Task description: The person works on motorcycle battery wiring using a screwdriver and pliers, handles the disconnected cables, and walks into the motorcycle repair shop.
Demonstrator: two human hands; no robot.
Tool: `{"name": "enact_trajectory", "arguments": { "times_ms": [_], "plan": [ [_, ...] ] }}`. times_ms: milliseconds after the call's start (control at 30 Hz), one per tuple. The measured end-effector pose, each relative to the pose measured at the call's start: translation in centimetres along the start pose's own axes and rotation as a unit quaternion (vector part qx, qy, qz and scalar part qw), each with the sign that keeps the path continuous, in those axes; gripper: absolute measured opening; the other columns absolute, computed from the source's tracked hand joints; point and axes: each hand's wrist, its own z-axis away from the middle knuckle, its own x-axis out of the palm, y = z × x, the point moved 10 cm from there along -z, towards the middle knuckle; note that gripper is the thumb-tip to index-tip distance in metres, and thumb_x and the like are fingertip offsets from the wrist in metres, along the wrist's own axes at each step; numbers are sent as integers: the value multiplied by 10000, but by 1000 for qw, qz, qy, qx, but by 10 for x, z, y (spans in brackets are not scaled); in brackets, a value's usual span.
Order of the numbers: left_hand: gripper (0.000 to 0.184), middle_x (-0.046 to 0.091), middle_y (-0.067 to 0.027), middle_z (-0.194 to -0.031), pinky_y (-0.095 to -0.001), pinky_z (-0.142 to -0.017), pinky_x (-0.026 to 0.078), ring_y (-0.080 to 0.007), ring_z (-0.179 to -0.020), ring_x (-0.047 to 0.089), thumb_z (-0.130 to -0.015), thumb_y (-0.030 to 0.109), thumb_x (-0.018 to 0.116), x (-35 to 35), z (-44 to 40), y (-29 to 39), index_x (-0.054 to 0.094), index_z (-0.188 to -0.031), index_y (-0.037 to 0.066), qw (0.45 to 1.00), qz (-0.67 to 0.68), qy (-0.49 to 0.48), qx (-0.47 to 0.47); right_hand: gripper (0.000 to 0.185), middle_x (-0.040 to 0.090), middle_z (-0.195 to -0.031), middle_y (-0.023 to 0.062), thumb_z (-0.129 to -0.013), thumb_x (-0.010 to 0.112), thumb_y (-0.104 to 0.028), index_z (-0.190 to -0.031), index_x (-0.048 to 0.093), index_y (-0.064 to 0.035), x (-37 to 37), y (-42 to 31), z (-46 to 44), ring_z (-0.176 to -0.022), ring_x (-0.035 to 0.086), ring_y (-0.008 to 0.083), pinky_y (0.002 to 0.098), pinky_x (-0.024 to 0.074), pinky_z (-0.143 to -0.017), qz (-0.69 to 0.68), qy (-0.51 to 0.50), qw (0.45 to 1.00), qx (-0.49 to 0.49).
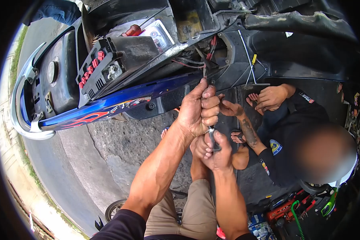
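Red and dark wire bundle (210, 55) runs from the blue-and-black motorcycle body (148, 89) into my closed left hand (203, 105). My right hand (214, 152) grips a dark, metal-collared item (211, 131) just below. I judge the step as working the bundle's end; next move calls for steady left tension.

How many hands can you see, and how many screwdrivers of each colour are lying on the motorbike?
Camera wearer's hands, left hand and right hand: 2
Co-worker's hands: 2
Red-handled screwdriver: 1
Yellow-handled screwdriver: 1
Total: 6
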Motion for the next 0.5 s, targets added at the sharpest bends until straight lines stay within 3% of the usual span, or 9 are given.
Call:
{"name": "enact_trajectory", "arguments": {
  "times_ms": [33,67,100,200,267,300,333,500],
  "plan": [
    [428,234,86,-576,-221,-387,142,-44,-442,148,-1043,489,364,4,0,-1,424,-768,166,1000,2,-1,0,384,448,-579,37,-978,448,-343,-703,494,-80,-4,-29,5,-472,443,156,306,340,-448,305,85,946,-74],
    [427,239,86,-576,-215,-380,148,-43,-438,154,-1042,494,365,-1,2,1,421,-766,173,998,-41,45,12,354,460,-603,110,-979,466,-286,-720,478,-44,26,-65,11,-488,485,231,375,391,-480,603,90,771,-183],
    [425,243,87,-576,-209,-373,154,-42,-433,159,-1040,498,366,-4,4,4,417,-764,179,992,-86,90,25,354,460,-603,110,-979,466,-286,-720,478,-44,28,-64,13,-488,485,231,375,391,-480,605,91,770,-182],
    [427,251,88,-572,-202,-364,160,-42,-426,168,-1036,506,371,-3,4,2,410,-754,189,977,-126,164,51,359,447,-598,65,-972,467,-315,-717,481,-62,5,-49,25,-478,447,191,337,362,-461,311,186,924,-123],
    [422,260,85,-574,-204,-370,149,-42,-426,169,-1039,503,367,1,2,-4,400,-756,191,985,-91,137,55,363,439,-594,34,-968,467,-334,-715,482,-74,-2,-23,30,-470,421,165,312,342,-448,92,231,966,-74],
    [417,268,83,-575,-206,-376,137,-41,-426,170,-1041,499,364,4,1,-5,390,-758,194,990,-54,115,59,365,434,-592,19,-965,467,-344,-714,483,-80,-3,-6,31,-467,408,152,299,333,-441,-21,250,967,-46],
    [418,264,86,-574,-206,-374,142,-40,-422,167,-1042,500,358,3,2,-5,390,-756,197,989,-60,122,60,377,391,-581,-48,-961,452,-396,-694,480,-132,16,11,19,-457,331,87,233,285,-443,-236,147,960,-31],
    [433,259,91,-562,-207,-361,149,-42,-417,168,-1036,494,384,6,7,-10,419,-735,184,990,-32,129,42,383,359,-554,-59,-962,447,-398,-663,459,-159,35,18,16,-448,314,74,230,285,-436,-346,45,936,-38]
  ]
}}
